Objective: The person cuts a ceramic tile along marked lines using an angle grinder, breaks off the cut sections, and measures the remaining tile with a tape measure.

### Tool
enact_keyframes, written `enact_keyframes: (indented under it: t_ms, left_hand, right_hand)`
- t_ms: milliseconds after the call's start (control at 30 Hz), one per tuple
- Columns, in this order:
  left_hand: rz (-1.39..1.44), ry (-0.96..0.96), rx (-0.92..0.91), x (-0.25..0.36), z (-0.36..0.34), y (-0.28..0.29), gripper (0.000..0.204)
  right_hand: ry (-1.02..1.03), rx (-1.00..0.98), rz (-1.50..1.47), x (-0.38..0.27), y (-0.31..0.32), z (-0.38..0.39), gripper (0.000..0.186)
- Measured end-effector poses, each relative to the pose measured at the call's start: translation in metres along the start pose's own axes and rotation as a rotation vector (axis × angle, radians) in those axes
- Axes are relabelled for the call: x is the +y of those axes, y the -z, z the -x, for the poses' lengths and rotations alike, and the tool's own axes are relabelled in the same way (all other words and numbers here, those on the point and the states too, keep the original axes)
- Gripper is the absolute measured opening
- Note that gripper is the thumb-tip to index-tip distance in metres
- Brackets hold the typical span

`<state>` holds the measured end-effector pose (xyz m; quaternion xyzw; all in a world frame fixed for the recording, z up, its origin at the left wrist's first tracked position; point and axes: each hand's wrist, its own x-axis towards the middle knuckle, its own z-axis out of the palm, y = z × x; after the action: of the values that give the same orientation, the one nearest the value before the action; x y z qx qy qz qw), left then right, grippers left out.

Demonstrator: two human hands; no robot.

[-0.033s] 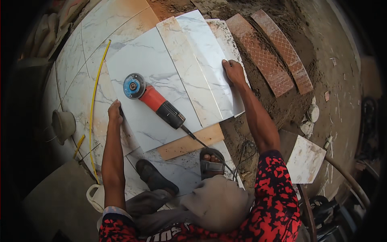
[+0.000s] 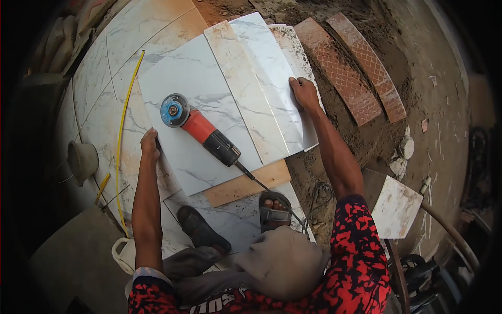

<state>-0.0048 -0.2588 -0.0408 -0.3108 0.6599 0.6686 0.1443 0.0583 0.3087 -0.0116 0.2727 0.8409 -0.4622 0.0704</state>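
Two flat, open hands are all you have on the work, your left hand (image 2: 150, 145) at the near edge of the marble tile (image 2: 209, 83) and your right hand (image 2: 305, 93) on the narrow strips (image 2: 272, 78), so the loose angle grinder (image 2: 201, 131) lying on that tile could slide off if you tip it.

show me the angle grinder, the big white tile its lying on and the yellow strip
angle grinder (image 2: 203, 130), head view, red body.
big white tile (image 2: 194, 68), head view, bare upper face.
yellow strip (image 2: 121, 137), head view, mid length.
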Motion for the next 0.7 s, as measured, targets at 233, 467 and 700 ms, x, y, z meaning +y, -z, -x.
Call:
enact_keyframes:
  t_ms: [233, 467, 700]
  left_hand:
    - [-0.178, -0.183, -0.021, -0.002, 0.018, -0.001, 0.04]
    - [-0.163, -0.217, 0.226, -0.004, 0.037, -0.002, 0.046]
    - [-0.237, -0.556, 0.45, -0.029, 0.131, -0.064, 0.043]
  right_hand:
    - [0.581, 0.253, 0.206, -0.036, -0.01, 0.08, 0.05]
    - [0.732, -0.178, 0.269, -0.111, -0.132, 0.209, 0.092]
    - [0.454, -0.261, 0.312, -0.091, -0.146, 0.185, 0.099]
